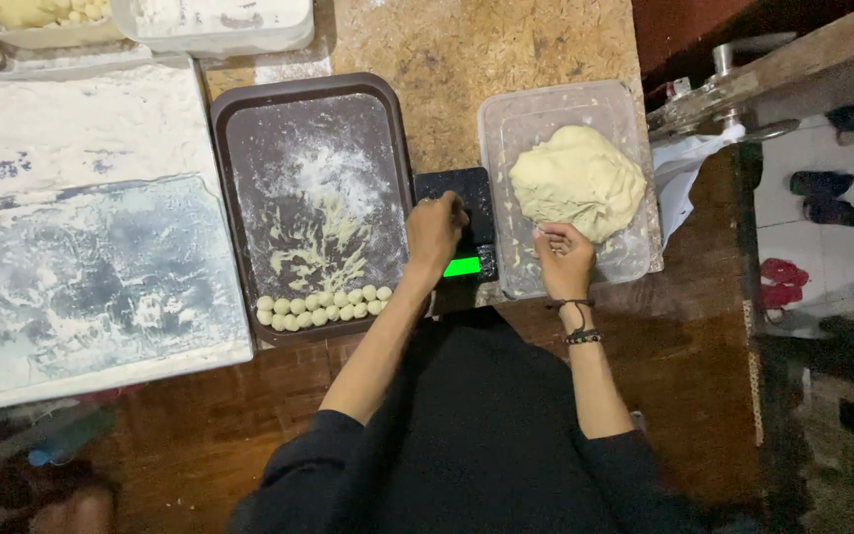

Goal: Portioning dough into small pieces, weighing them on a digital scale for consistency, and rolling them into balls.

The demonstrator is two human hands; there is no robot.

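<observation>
Pale yellow dough (577,182), a big soft rounded lump, sits in a clear rectangular plastic tub (635,259) on the speckled brown worktop (476,49), to the right of the person. The lump fills the far half of the tub and is roughly as wide as it is long, so it has no clear long axis; its bulk leans slightly toward the tub's right wall. The right hand (564,259) rests at the lump's near edge, fingers curled down onto the dough as if pinching at it, though whether a piece is already between the fingertips cannot be told. The tub lies within easy reach of that hand, which likely explains its spot.

The left hand (434,229) is loosely closed over a small black digital scale with a lit green display (465,265), set between the tub and a dark brown rectangular tray (229,178). What the fingers hold, if anything, is hidden.

The tray is dusted with white flour and smeared with dough, and two neat rows of small pale dough balls (320,308) run along its near edge, the rows stretching left to right. A flour-covered white board (81,227) lies left of the tray.
</observation>
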